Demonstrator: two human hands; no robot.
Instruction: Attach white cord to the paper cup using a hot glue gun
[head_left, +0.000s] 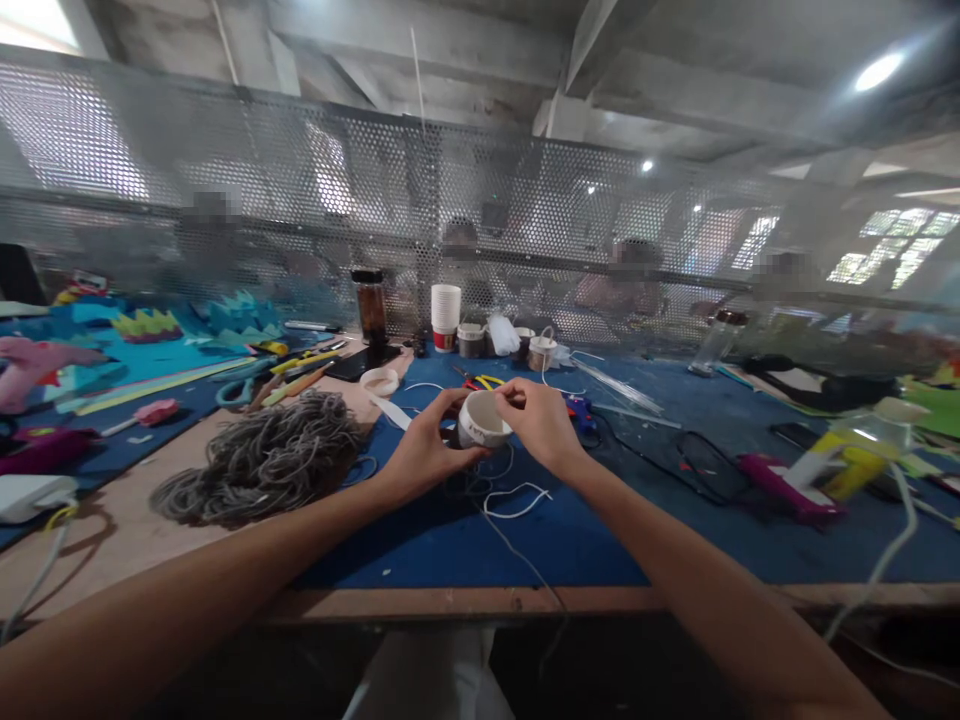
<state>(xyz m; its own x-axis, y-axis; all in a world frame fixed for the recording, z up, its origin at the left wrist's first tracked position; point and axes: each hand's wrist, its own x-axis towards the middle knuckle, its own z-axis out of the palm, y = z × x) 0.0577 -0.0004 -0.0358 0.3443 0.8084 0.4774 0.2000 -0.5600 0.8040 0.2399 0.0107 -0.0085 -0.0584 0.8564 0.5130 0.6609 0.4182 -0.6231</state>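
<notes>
A small white paper cup, cut low, with grey cord around its lower part, is held over the blue mat. My left hand grips the cup from the left, its thumb beneath and its fingers at the far side. At the right rim, my right hand pinches with thumb and forefinger; whether it holds cup wall or cord there I cannot make out. Below hangs a loose white cord that trails over the mat's front edge. Red-and-yellow handled pliers lie just behind the cup.
A heap of grey cord lies to the left. Stacked paper cups, a dark bottle and cord-wrapped cups stand at the back. A blue glue gun with a black cable is on the right, near clear glue sticks.
</notes>
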